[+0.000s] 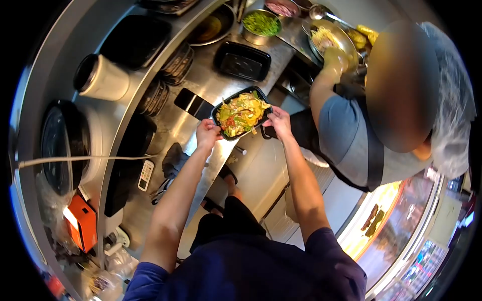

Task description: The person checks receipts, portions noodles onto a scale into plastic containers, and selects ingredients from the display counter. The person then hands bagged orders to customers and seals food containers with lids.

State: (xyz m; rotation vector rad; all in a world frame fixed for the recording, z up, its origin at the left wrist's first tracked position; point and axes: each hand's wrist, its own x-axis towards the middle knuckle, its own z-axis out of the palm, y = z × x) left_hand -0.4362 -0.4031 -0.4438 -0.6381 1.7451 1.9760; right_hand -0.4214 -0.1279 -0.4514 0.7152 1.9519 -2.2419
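Between my two hands is a black takeaway container (215, 113) filled with mixed food (242, 113), yellow, green and red pieces among it. My left hand (209, 134) grips its near left corner. My right hand (277, 122) has hold of its right end. The container is held at the edge of the steel counter (201, 75); whether it touches the counter I cannot tell. Just left of it lies a dark phone-like slab (193, 104). Beyond it sits a second black container (242, 61), with nothing in it.
To the right a co-worker (346, 120) reaches a gloved hand (335, 61) into a metal bowl (351, 47) of food. Chopped greens fill a pot (261, 25) at the back. A white remote (145, 175) lies on the left. A cable (85, 159) crosses the shelf (118, 135).
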